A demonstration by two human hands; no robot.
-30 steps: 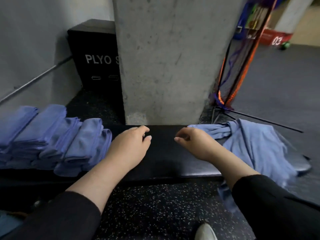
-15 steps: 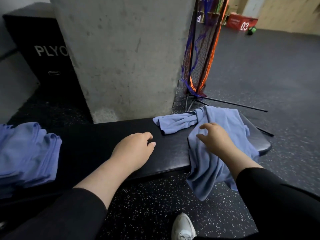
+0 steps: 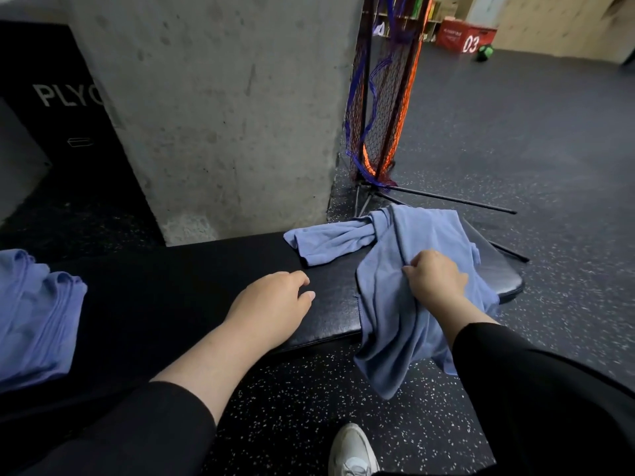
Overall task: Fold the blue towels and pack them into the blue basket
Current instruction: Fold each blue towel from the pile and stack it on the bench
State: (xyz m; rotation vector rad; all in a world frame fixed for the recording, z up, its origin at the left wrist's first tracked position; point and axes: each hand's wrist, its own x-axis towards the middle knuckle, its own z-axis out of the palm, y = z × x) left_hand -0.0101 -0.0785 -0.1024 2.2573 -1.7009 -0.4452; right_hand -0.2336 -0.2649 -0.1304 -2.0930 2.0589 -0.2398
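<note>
Folded blue towels [image 3: 34,317] lie stacked at the far left end of the black padded desk [image 3: 178,304], well to the left of both hands and partly cut off by the frame edge. Behind that stretch of desk stands a black box [image 3: 51,108] with white lettering, partly hidden by a grey concrete pillar [image 3: 220,108] that rises straight beyond the left hand. The left hand [image 3: 271,310] rests palm down on the desk near its front edge, fingers relaxed and slightly curved, holding nothing, its black sleeve [image 3: 137,431] running back toward the lower left. Just beyond it and to its right, a crumpled blue towel [image 3: 330,242] lies bunched on the desk, touching a second loose blue towel [image 3: 391,324] that is draped over the desk's right end and hangs over the front edge toward the speckled floor [image 3: 309,400]. The right hand [image 3: 434,280] sits on this draped towel with its fingers curled into the cloth, gripping a fold of it. A white shoe [image 3: 354,451] shows on the floor below, between the two arms. Beyond the right hand, a folded net frame [image 3: 381,108] in orange and purple stands beside the pillar, its black legs spread on the floor. Far to the upper right sit a red box [image 3: 467,37] marked 03 and a small green ball [image 3: 485,51]. No blue basket shows in view.
</note>
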